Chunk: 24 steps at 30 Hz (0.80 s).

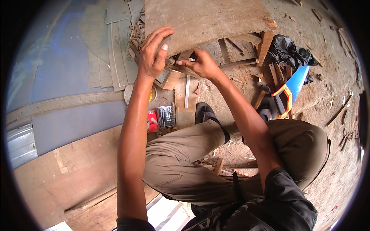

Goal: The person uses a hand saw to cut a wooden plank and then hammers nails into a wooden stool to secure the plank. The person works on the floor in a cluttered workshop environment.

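Note:
A low wooden table (208, 19) with a worn, dusty top stands in front of me. My left hand (152, 56) is at its near left corner. The fingers curve over the edge with the thumb beside them, closed around a dark greyish patch; whether that is a loose piece or the table's corner is unclear. Just below the table's near edge, my right hand (202, 65) has thumb and forefinger drawn together in a pinch beside the wooden frame. Whatever lies between those fingertips is too small to name. Short wood offcuts (171, 79) lie under the corner.
A handsaw (296, 86) with a blue blade leans at the right, near a black plastic bag (287, 50) and a hammer (262, 94). Red (152, 120) and dark (166, 116) paint cans stand left of my foot. Glass sheets (117, 54) lie at the left.

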Each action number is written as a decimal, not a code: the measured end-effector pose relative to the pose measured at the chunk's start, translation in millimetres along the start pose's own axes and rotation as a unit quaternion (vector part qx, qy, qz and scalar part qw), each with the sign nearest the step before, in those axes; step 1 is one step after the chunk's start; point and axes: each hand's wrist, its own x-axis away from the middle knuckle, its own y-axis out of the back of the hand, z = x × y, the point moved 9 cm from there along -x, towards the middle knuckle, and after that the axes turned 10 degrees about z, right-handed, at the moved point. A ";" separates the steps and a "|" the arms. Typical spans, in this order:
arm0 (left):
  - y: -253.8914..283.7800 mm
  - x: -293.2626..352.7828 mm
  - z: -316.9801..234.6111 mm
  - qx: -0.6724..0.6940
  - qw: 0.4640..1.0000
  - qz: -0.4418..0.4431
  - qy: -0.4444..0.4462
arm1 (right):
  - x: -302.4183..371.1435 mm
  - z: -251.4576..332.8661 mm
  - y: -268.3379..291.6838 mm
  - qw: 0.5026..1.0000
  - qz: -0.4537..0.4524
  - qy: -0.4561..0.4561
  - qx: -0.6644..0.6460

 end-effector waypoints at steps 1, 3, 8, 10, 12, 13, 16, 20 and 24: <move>0.8 0.4 0.6 0.002 1.000 -0.005 -0.004 | -0.6 3.0 -0.3 1.000 -0.003 0.016 0.006; 2.6 0.4 2.5 0.006 1.000 -0.015 -0.014 | -0.5 1.7 -2.2 1.000 -0.007 0.007 0.010; 0.9 0.5 2.8 0.019 1.000 -0.012 -0.015 | 3.1 8.7 -5.2 0.999 0.004 -0.016 0.049; 0.7 -0.2 1.4 0.020 1.000 -0.011 -0.016 | 4.4 13.4 -4.1 0.999 -0.004 -0.015 0.048; 0.7 -2.2 -1.3 0.018 1.000 -0.012 -0.022 | 4.9 21.8 -0.6 0.998 -0.015 0.006 0.061; 0.4 -1.5 -2.6 0.007 1.000 -0.011 -0.021 | 5.3 28.8 0.1 0.997 -0.020 0.016 0.068; -0.7 0.0 -4.6 -0.017 1.000 -0.010 -0.018 | 8.4 37.0 0.8 0.999 -0.005 -0.017 0.051; -1.6 -0.1 -3.3 -0.020 1.000 -0.013 -0.014 | 8.9 39.8 3.2 0.998 -0.010 -0.007 0.061; -2.1 -0.7 -3.8 -0.020 1.000 -0.012 -0.013 | 9.1 40.5 5.1 0.996 -0.026 0.027 0.085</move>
